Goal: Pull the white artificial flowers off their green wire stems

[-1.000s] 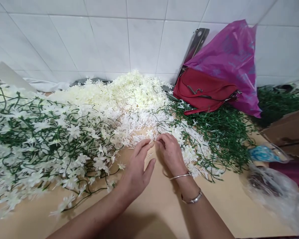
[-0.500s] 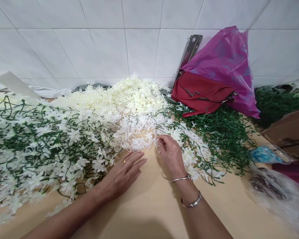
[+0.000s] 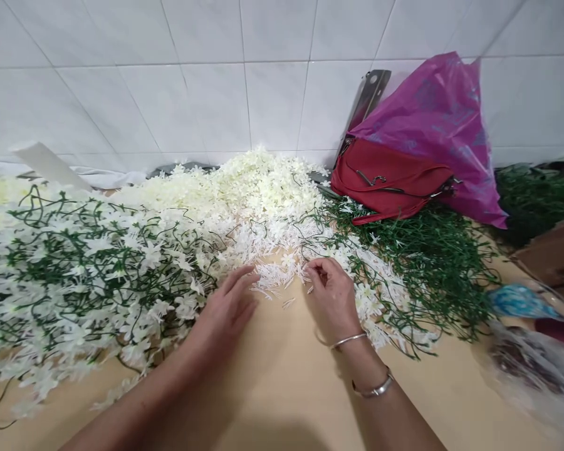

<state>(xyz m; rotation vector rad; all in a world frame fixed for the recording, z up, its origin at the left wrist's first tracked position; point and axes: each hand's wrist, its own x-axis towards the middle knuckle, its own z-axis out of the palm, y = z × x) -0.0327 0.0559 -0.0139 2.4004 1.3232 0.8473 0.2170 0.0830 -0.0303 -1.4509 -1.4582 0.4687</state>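
Note:
My left hand (image 3: pixel 230 316) hovers low over the table beside the small heap of thin white stamens (image 3: pixel 275 275), its fingers apart and slightly blurred, with nothing seen in them. Across the heap, my right hand (image 3: pixel 333 297) has its thumb and fingers pinched together at the heap's right edge; whatever is between the tips is too small to make out. A couple of loose stamens (image 3: pixel 288 303) lie on the bare table between the hands. Behind them spreads a mound of cream artificial blossoms (image 3: pixel 263 181). White flowers on green stems (image 3: pixel 113 263) are piled at left.
Green plastic stems (image 3: pixel 423 263) fill the right side, under a red handbag (image 3: pixel 390 181) and a purple plastic bag (image 3: pixel 437 119) against the tiled wall (image 3: pixel 207 106). A clear bag (image 3: pixel 536 369), a blue patterned item (image 3: pixel 521 300) and a cardboard box (image 3: pixel 554 257) stand farther right.
My left hand has drawn back to the left, away from the loose stamens on the table. My right hand stays pinched near the same spot. The view has shifted slightly.

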